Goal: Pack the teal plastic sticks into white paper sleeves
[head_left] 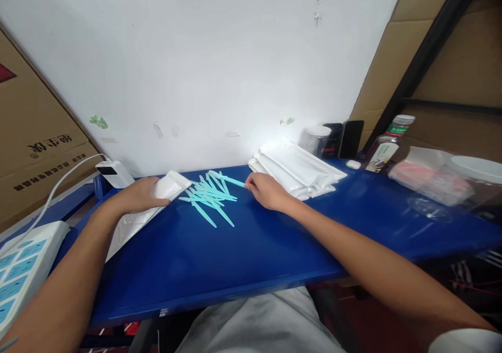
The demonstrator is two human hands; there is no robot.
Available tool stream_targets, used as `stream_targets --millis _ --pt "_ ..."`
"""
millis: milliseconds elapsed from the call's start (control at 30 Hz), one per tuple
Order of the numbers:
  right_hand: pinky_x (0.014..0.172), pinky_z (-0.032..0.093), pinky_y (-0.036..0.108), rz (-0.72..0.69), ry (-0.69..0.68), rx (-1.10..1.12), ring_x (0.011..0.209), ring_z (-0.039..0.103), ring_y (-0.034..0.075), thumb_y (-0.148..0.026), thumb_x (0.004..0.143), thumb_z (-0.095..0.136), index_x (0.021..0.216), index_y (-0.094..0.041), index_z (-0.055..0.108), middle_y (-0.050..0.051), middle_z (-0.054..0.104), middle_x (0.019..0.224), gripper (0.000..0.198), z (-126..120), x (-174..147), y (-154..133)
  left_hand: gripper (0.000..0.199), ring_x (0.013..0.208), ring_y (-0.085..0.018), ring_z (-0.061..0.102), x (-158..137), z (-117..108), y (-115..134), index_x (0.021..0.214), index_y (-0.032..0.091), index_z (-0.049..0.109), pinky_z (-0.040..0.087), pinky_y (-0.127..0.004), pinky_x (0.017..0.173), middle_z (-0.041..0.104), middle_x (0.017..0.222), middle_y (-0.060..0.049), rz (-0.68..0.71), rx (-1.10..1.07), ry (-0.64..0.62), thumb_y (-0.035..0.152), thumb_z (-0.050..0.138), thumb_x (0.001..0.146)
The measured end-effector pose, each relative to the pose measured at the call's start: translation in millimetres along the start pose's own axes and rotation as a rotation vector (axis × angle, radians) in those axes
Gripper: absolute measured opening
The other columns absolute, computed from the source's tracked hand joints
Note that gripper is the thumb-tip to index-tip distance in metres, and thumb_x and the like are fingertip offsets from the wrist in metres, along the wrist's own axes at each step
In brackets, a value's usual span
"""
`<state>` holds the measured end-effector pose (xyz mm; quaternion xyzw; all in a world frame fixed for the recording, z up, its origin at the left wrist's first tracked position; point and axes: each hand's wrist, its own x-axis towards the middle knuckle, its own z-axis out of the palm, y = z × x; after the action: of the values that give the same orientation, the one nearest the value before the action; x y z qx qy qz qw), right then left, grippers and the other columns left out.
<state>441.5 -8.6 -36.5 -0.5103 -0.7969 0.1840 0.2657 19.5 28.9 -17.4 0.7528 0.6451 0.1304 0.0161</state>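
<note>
My right hand (pixel 264 190) is closed, its thumb and fingers pinching the end of a slim turquoise stick (pixel 234 181) that looks like an eyebrow razor. Its other end reaches over a loose pile of similar turquoise sticks (pixel 212 198) with pale, cloudy tips. To the left of the pile, my left hand (pixel 143 195) grips a shiny white plastic pouch (pixel 131 230), thumb across its face. Part of the pouch is hidden under the hand and forearm. Behind my right hand lies a stack of white pouches (pixel 294 167).
Everything lies on a blue table (pixel 188 266) against a white wall. A power strip (pixel 29 264) and a white device with a cable (pixel 115 173) are at the left. On the right stand a clear jar (pixel 316 143), phones (pixel 350 139), a bottle (pixel 386 146) and pink packets (pixel 425 178).
</note>
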Motion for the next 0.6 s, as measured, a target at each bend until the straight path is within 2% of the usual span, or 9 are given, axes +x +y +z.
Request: stream_targets --millis 100,200,267,400,600 --pt "0.074 0.045 0.030 -0.026 0.003 0.102 0.085 0.065 0.019 -0.023 0.107 0.053 0.094 -0.019 0.063 0.006 0.073 0.095 0.017 -6.0 -2.4 -1.1 0.084 0.113 -0.038 0.068 -2.3 -3.3 21.0 0.130 0.011 0.065 0.055 -0.042 0.093 0.072 0.128 -0.020 0.034 0.062 -0.024 0.066 0.075 0.068" --pt "0.072 0.048 0.029 -0.058 0.004 0.225 0.080 0.066 0.018 -0.027 0.107 0.054 0.095 -0.020 0.064 0.004 0.072 0.087 0.017 -15.2 -3.4 0.6 0.099 0.131 -0.039 0.061 -10.1 -1.9 55.8 0.152 0.013 0.049 0.051 -0.044 0.106 0.062 0.147 -0.019 0.147 -0.001 0.104 0.062 0.076 0.070" --pt "0.069 0.049 0.029 -0.088 -0.019 0.283 0.078 0.067 0.018 -0.028 0.105 0.056 0.096 -0.020 0.064 0.004 0.072 0.087 0.015 -21.3 -3.9 2.4 0.109 0.137 -0.040 0.057 -17.7 1.8 81.3 0.161 0.018 0.039 0.049 -0.046 0.109 0.058 0.152 -0.018 0.205 0.000 0.154 0.063 0.079 0.070" --pt "0.067 0.052 0.029 -0.176 -0.064 0.310 0.077 0.068 0.017 -0.030 0.103 0.059 0.094 -0.019 0.066 0.005 0.072 0.090 0.016 -29.5 -6.3 3.0 0.093 0.130 -0.040 0.061 -30.4 8.8 116.4 0.156 0.020 0.043 0.049 -0.049 0.107 0.064 0.141 -0.018 0.332 0.093 0.219 0.053 0.077 0.076" --pt "0.074 0.054 0.030 -0.191 -0.040 0.272 0.081 0.069 0.017 -0.025 0.099 0.061 0.091 -0.018 0.071 0.005 0.075 0.092 0.014 -33.6 -10.4 -0.3 0.081 0.121 -0.040 0.064 -34.6 10.0 120.6 0.153 0.020 0.046 0.050 -0.049 0.101 0.067 0.133 -0.017 0.425 0.165 0.257 0.046 0.072 0.081"
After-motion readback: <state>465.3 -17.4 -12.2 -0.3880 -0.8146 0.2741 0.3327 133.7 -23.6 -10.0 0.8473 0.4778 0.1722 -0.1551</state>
